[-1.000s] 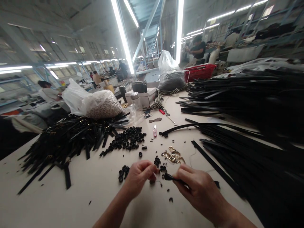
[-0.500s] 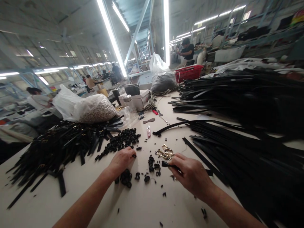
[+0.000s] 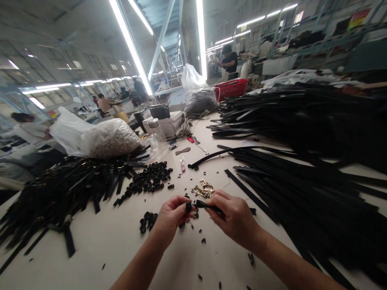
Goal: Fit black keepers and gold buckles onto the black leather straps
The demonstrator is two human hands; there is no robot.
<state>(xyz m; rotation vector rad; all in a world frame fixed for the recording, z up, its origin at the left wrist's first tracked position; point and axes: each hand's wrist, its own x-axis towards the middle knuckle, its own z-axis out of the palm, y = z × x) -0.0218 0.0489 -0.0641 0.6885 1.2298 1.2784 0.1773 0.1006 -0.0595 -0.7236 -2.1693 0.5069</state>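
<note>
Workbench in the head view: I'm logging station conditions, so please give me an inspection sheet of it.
Surface: pale tabletop, black bits scattered on it.
Job's things: small black piece, black strip, gold-coloured fittings.
Clutter: black strip heaps, pink snips, filled plastic bag.
Grips: left hand pinches the piece; right hand holds the strip; contact between them unclear.
Cables: bunched cord, type unclear, beside white box.
Surroundings: co-worker, lit tubes.

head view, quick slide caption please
Left hand holds a small black piece, right hand a black strip, near gold-coloured buckles.
</note>
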